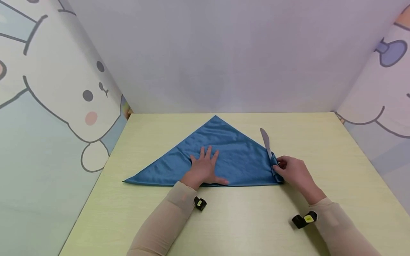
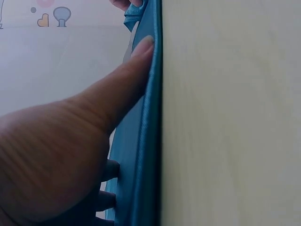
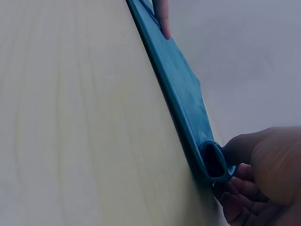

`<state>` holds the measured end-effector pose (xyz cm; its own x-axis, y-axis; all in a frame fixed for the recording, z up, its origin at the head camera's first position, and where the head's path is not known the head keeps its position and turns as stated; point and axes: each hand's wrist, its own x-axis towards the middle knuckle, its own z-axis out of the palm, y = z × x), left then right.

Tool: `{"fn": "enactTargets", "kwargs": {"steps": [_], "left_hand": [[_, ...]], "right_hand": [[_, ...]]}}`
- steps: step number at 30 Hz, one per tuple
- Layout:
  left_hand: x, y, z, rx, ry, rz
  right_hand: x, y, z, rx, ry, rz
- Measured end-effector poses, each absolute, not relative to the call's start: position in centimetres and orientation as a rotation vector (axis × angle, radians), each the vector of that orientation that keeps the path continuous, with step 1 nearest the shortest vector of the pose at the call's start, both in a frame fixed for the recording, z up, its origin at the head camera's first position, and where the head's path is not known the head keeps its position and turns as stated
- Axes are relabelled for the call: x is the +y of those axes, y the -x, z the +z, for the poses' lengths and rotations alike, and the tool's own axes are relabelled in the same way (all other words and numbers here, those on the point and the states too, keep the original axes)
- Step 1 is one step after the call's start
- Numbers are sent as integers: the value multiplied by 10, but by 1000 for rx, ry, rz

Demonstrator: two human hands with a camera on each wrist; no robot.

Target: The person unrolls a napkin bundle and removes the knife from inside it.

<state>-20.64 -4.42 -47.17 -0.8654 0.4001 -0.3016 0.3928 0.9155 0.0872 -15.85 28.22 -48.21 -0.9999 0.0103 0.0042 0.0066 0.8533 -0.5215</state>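
Observation:
A blue satin napkin point(image 1: 243, 153) lies as a wide triangle, its point toward the back wall and its long edge toward me. My left hand point(image 1: 205, 169) rests on its middle with fingers spread, the thumb stretched along the near edge. At the right end the cloth is rolled over, and a table knife point(image 1: 265, 138) sticks out of the roll with its blade toward the wall; its handle is hidden. My right hand point(image 1: 296, 174) pinches this roll from the right. In the right wrist view the rolled end point(image 3: 214, 162) shows as a hollow loop beside the thumb.
The napkin lies on a pale wood-grain table point(image 1: 243, 220). A plain light wall point(image 1: 208, 57) rises behind it. Side panels with cartoon figures point(image 1: 70, 89) flank the table. A small black camera point(image 1: 200, 203) sits at each wrist.

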Motion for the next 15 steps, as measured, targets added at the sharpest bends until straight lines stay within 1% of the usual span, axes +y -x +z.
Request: {"fn": "enactTargets", "kwargs": {"steps": [15], "left_hand": [[-43,207,-471,2755,-591,30]], "right_hand": [[292,155,-488,-2930,-6,891]]}}
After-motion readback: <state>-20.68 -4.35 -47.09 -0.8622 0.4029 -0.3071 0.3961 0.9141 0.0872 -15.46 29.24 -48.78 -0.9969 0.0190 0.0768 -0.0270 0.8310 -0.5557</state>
